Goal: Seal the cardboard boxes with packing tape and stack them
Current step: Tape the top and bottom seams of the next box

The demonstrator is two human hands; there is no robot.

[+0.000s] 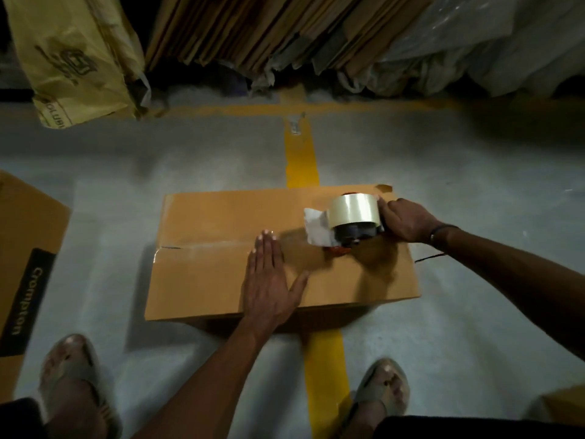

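Observation:
A brown cardboard box (221, 217) lies flat on the grey floor in front of my feet, its top flaps closed along a centre seam. Clear tape covers the seam from the left edge up to my left hand (269, 280), which presses flat on the box top with straight fingers. My right hand (403, 220) grips the handle of a tape dispenser (351, 217) that carries a roll of clear tape. The dispenser stands on the right part of the seam, with a wrinkled piece of tape sticking out on its left side.
A second cardboard box (28, 248) with a black label stands at the left edge. A corner of another box (566, 407) shows at the bottom right. Flattened cartons (253, 30), a yellow bag (72, 58) and plastic wrap (490, 42) line the back. A yellow floor line (300, 156) runs under the box.

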